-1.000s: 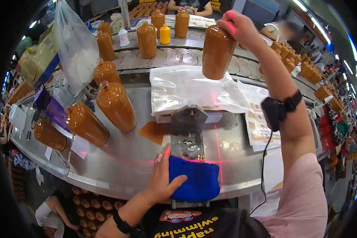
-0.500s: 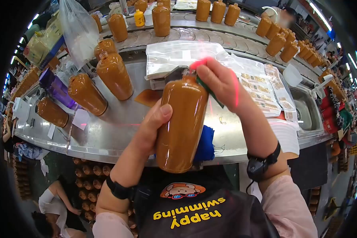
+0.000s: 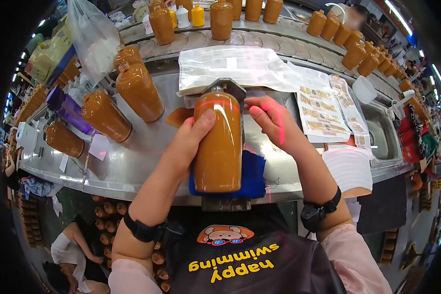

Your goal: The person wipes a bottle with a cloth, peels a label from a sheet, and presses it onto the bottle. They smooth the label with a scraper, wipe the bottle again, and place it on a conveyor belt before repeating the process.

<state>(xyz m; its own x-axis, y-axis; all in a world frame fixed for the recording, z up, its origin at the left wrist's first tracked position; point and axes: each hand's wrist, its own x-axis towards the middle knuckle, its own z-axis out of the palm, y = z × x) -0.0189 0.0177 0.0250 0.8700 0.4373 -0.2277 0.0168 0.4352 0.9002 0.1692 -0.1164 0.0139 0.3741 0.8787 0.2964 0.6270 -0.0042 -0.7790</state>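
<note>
A glossy brown bottle [image 3: 217, 147] lies over a blue cloth [image 3: 254, 171], its neck end at a dark metal holder [image 3: 230, 86] with a red laser line across its shoulder. Wrapped on the bottle's left side is my left hand [image 3: 188, 142]. My right hand [image 3: 274, 122] is just right of the bottle's neck end, fingers curled toward the holder; whether anything is between its fingertips is hidden. A flat brown piece [image 3: 179, 117] rests left of the bottle.
Brown bottles [image 3: 139, 93] stand to the left beside a purple bottle [image 3: 68, 110]. Label sheets [image 3: 323, 112] lie right of the holder, near a sink [image 3: 381, 137]. More bottles [image 3: 221, 20] stand on the conveyor [image 3: 259, 40]. A person [image 3: 73, 250] is at lower left.
The bottle has gone from tilted in the air to straight, its neck end at the holder. My right hand has moved off the neck, and the green thing by it is no longer visible.
</note>
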